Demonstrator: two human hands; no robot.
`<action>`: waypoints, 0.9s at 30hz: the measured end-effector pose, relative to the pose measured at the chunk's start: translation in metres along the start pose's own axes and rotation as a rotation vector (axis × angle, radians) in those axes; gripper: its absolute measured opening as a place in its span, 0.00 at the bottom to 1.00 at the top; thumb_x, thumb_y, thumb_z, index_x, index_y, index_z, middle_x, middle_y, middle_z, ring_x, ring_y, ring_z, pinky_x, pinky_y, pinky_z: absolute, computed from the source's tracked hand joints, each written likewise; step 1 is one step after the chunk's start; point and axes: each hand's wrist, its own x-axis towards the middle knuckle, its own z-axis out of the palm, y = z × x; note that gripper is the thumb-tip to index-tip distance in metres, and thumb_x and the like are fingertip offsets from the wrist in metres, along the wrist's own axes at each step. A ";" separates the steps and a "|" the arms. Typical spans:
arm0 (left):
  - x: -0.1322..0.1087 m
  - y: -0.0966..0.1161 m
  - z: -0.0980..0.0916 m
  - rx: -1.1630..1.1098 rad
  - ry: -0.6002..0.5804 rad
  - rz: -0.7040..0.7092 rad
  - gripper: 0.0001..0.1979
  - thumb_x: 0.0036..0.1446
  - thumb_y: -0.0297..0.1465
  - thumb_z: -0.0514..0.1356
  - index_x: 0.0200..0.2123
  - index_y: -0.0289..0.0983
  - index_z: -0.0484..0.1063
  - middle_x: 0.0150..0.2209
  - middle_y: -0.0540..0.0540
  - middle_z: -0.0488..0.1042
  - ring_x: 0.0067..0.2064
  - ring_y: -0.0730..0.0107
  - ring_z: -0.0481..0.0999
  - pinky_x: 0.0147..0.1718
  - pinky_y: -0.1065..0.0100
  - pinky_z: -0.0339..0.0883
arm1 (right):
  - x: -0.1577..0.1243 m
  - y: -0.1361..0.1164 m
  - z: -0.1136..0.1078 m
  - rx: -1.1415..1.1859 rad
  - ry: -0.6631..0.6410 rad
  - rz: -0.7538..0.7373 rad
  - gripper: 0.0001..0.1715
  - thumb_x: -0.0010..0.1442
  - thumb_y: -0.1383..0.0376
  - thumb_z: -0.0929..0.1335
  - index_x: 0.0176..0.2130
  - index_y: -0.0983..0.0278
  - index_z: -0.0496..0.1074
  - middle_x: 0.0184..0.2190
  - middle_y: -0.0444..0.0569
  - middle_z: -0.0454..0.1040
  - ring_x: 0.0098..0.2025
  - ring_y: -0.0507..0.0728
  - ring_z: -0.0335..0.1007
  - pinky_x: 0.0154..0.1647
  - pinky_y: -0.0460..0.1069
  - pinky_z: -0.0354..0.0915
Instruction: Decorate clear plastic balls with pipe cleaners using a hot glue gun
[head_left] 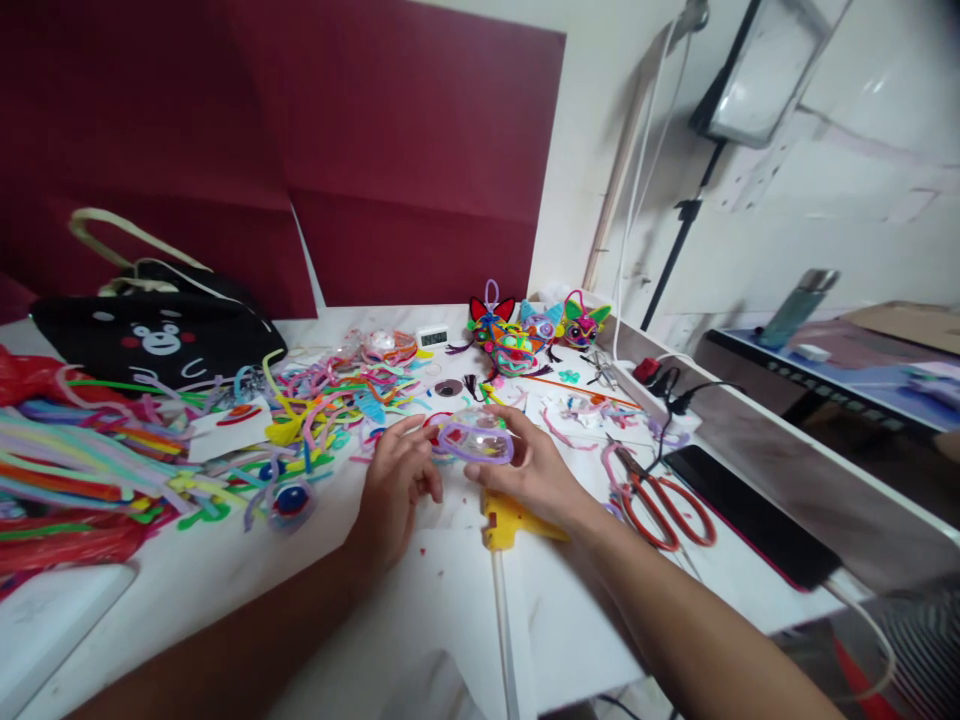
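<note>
A clear plastic ball (491, 443) with a purple pipe-cleaner loop round it is between my hands above the table. My right hand (531, 462) grips it, thumb at the near side and fingers at the far side. My left hand (399, 478) is at the ball's left, with its fingers apart and curved; whether a fingertip touches the ball is hard to tell. Beneath my right hand lies a yellow glue gun (510, 520) with a pale stick or cord running toward me. A red ring shape (437, 428) shows just behind my left fingertips.
Pipe cleaners (82, 455) heap on the left by a black bag (157, 335). Several colourful animal-faced balls (517, 345) stand at the back. Orange-handled scissors (664, 505) and a black phone (750, 515) lie right. A small digital clock (432, 338) stands behind.
</note>
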 end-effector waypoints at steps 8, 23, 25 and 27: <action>0.011 -0.005 -0.008 0.180 0.068 0.068 0.13 0.47 0.36 0.70 0.34 0.34 0.77 0.26 0.51 0.77 0.18 0.82 0.63 0.19 0.74 0.56 | 0.008 0.000 -0.007 0.082 0.018 -0.003 0.39 0.42 0.61 0.78 0.51 0.62 0.66 0.46 0.48 0.75 0.44 0.57 0.74 0.46 0.50 0.68; 0.021 0.020 -0.010 0.396 -0.035 0.335 0.08 0.59 0.35 0.60 0.31 0.37 0.70 0.22 0.53 0.72 0.17 0.76 0.67 0.19 0.71 0.62 | 0.009 -0.007 -0.012 -0.004 0.025 -0.009 0.40 0.40 0.59 0.78 0.51 0.63 0.68 0.45 0.49 0.75 0.44 0.59 0.73 0.48 0.52 0.67; 0.024 0.024 -0.012 0.402 -0.044 0.364 0.06 0.56 0.34 0.63 0.35 0.38 0.71 0.29 0.51 0.76 0.20 0.75 0.71 0.21 0.70 0.66 | 0.009 -0.007 -0.012 -0.033 0.016 -0.014 0.39 0.40 0.59 0.78 0.51 0.63 0.68 0.44 0.48 0.75 0.44 0.58 0.73 0.47 0.52 0.67; 0.028 0.028 -0.015 0.407 -0.034 0.390 0.09 0.52 0.32 0.66 0.37 0.38 0.72 0.34 0.49 0.78 0.24 0.73 0.74 0.25 0.69 0.69 | 0.009 -0.006 -0.013 -0.069 0.010 -0.024 0.40 0.41 0.59 0.78 0.52 0.63 0.68 0.45 0.48 0.75 0.42 0.58 0.72 0.46 0.52 0.67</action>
